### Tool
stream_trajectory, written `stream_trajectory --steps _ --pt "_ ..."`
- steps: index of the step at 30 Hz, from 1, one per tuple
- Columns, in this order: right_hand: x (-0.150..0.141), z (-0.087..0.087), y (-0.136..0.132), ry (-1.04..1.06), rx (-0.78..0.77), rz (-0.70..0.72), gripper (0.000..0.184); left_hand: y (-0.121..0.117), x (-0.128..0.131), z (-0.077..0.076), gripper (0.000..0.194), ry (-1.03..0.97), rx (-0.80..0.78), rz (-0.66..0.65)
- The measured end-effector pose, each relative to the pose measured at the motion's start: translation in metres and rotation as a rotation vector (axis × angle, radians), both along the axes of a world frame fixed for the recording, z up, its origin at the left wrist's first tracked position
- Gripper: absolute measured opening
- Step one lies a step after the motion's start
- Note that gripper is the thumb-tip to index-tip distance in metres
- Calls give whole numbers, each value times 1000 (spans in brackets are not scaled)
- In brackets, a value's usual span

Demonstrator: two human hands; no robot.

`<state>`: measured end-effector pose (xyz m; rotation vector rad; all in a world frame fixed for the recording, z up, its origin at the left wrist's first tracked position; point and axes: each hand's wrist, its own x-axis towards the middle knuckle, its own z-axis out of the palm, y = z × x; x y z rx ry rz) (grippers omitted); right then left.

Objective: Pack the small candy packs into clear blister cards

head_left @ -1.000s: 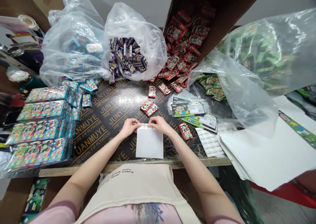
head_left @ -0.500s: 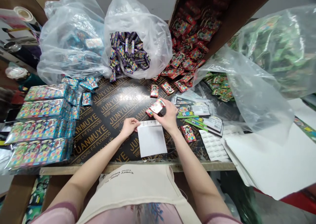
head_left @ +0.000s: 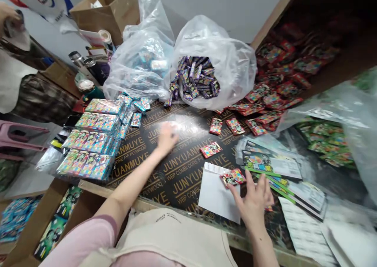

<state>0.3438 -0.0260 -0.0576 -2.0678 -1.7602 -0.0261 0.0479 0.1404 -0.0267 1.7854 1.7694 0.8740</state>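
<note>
Black plywood board (head_left: 184, 169), printed in gold with "JUNYUANMUYE", forms the work surface under both hands. The left hand (head_left: 166, 138) hovers over the board, slightly blurred, fingers extended and grasping nothing that shows. The right hand (head_left: 253, 200) is open as well, its fingers spread wide and not clenched on anything. It sits just beside a red candy packet (head_left: 232, 177), which lies across the top edge of a white paper envelope (head_left: 216, 196). Whether the thumb touches that packet, I cannot tell. The envelope rests flat on the board near the bench's front edge, with a small printed label at its upper end.

Another red packet (head_left: 210, 149) lies on the board just above the envelope, and 2 more sit further up, near a spill of red packets (head_left: 272, 98) from a cardboard box. To the right are printed cards with green strips (head_left: 265, 161) and a sheet of labels (head_left: 303, 227). Strips of blue-and-green packets (head_left: 88, 139) are stacked at the left. A clear plastic bag (head_left: 232, 59) holds purple packets (head_left: 193, 78) at the top of the board.
</note>
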Motion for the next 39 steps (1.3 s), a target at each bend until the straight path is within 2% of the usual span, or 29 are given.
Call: stream_trajectory --steps 2,4,6,10,12,14,17,20,22,25,27,29,32,34,35,37,39 --pt "0 7 10 60 19 -18 67 28 -51 4 44 230 37 305" --pt "-4 11 20 118 29 -17 62 48 -86 4 64 252 24 394" --pt "-13 14 26 157 29 10 58 58 -100 1 73 249 -7 393" --pt "-31 21 30 160 -38 83 52 66 -89 -7 80 245 -47 342" --pt "-30 25 33 147 -77 79 51 71 -79 -11 77 254 -35 348" --pt "-18 28 39 131 -102 40 50 78 -72 -14 77 237 -28 307" --pt "19 30 55 89 -137 -82 51 81 -68 -13 78 170 9 187" --pt "70 30 79 54 -240 -168 59 72 -64 -5 78 149 89 203" --pt "100 30 96 35 -362 -113 74 59 -61 0 75 143 138 195" --pt "128 33 117 3 -485 4 90 32 -54 4 67 114 160 54" --pt "136 37 128 6 -474 21 80 13 -49 4 62 108 138 -25" --pt "141 46 135 32 -429 22 56 -3 -47 2 57 103 98 -74" --pt "146 69 138 85 -368 19 28 -17 -46 5 51 59 18 -111" --pt "138 88 135 264 -232 13 22 -21 -40 12 51 -45 -24 -117" --pt "128 97 132 426 -139 18 24 -24 -33 17 55 -134 -55 -129" --pt "93 109 124 850 3 50 32 -31 -12 29 66 -397 -160 -189" --pt "40 110 111 1222 -56 98 41 -43 16 41 81 -766 -346 -343"
